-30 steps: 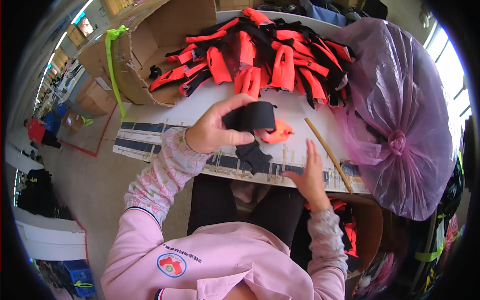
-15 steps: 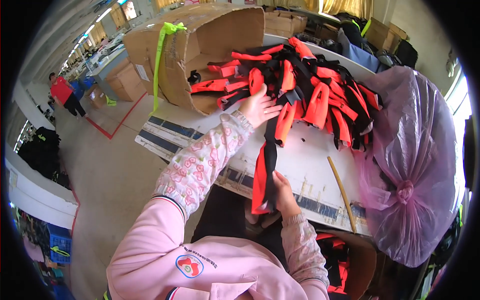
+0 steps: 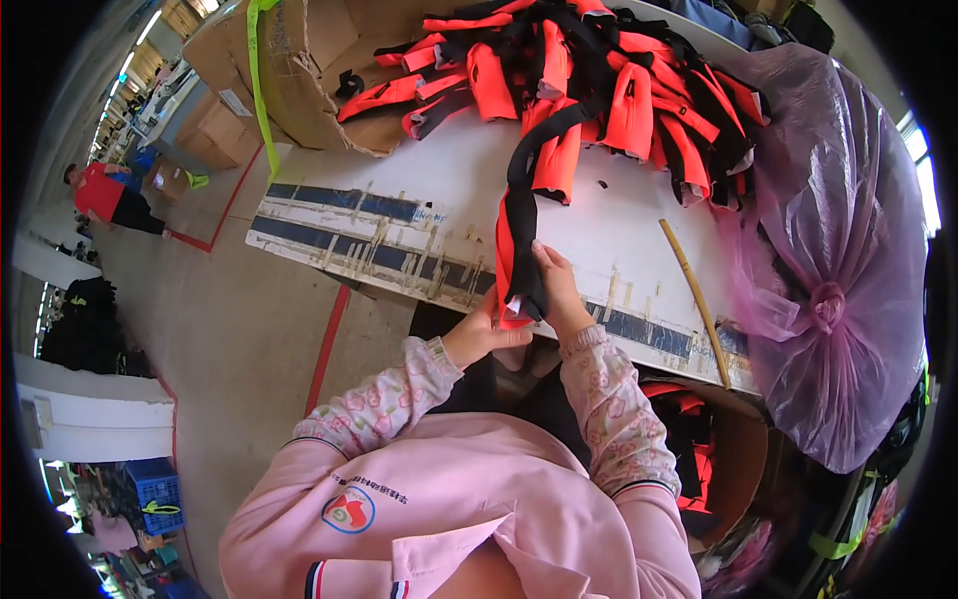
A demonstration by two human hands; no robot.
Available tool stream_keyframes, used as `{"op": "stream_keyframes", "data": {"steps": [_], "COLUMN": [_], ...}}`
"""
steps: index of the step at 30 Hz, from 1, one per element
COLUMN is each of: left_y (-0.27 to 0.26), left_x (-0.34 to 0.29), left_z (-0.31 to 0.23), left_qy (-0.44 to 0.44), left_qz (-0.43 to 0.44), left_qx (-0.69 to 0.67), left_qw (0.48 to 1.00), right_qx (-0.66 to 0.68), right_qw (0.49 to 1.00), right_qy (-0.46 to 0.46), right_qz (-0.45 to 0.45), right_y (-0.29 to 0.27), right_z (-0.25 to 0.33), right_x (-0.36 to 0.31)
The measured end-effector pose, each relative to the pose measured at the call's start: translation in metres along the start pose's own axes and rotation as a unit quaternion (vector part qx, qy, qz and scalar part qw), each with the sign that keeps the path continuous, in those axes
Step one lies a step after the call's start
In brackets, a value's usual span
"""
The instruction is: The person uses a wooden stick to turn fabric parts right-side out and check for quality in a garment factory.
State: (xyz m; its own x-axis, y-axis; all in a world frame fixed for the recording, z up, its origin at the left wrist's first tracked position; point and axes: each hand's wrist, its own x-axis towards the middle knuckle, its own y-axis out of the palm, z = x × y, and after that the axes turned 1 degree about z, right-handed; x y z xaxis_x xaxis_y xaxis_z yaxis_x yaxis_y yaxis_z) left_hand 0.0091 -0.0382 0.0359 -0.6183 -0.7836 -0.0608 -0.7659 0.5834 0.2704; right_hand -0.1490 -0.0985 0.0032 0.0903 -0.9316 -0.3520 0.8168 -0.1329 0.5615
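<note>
An orange and black fabric strap piece (image 3: 521, 225) hangs over the near edge of the white table, its black band running up to the pile. My right hand (image 3: 561, 290) grips its black side near the lower end. At the orange side of that same end, my left hand (image 3: 483, 331) has its fingers closed on the fabric; the fingertips are partly hidden behind it. Beyond, a heap of similar orange and black strap pieces (image 3: 629, 105) lies on the white table (image 3: 419, 170), some of them reaching into a cardboard box on its side (image 3: 289, 75).
A yellowish stick (image 3: 696, 302) lies at the table's right. Beside it bulges a knotted, translucent purple plastic bag (image 3: 843, 230). Below the table's right edge, a carton (image 3: 743, 469) holds more orange and black pieces. A person in red (image 3: 100, 192) stands at the far left.
My left hand has come back from the pile to the near end of the strap piece. My right hand keeps hold of it. The view has tilted toward my body.
</note>
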Motion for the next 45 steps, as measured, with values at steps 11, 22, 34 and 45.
{"op": "stream_keyframes", "data": {"steps": [11, 22, 34, 45], "left_y": [-0.024, -0.019, -0.035, -0.025], "left_x": [0.011, 0.004, 0.005, 0.015], "left_z": [0.010, 0.026, 0.019, 0.027], "left_qy": [-0.161, -0.089, -0.120, -0.135], "left_qz": [-0.115, -0.121, -0.160, -0.268], "left_qx": [-0.082, 0.011, -0.059, -0.039], "left_qw": [0.977, 0.989, 0.978, 0.953], "right_qx": [-0.584, -0.647, -0.392, -0.575], "right_qw": [0.755, 0.710, 0.896, 0.777], "right_qy": [-0.290, -0.274, -0.205, -0.251], "right_qz": [0.077, 0.039, -0.037, -0.045], "right_y": [0.010, 0.025, -0.004, 0.013], "right_z": [0.028, 0.010, 0.002, -0.002], "right_x": [-0.068, -0.075, -0.057, -0.064]}}
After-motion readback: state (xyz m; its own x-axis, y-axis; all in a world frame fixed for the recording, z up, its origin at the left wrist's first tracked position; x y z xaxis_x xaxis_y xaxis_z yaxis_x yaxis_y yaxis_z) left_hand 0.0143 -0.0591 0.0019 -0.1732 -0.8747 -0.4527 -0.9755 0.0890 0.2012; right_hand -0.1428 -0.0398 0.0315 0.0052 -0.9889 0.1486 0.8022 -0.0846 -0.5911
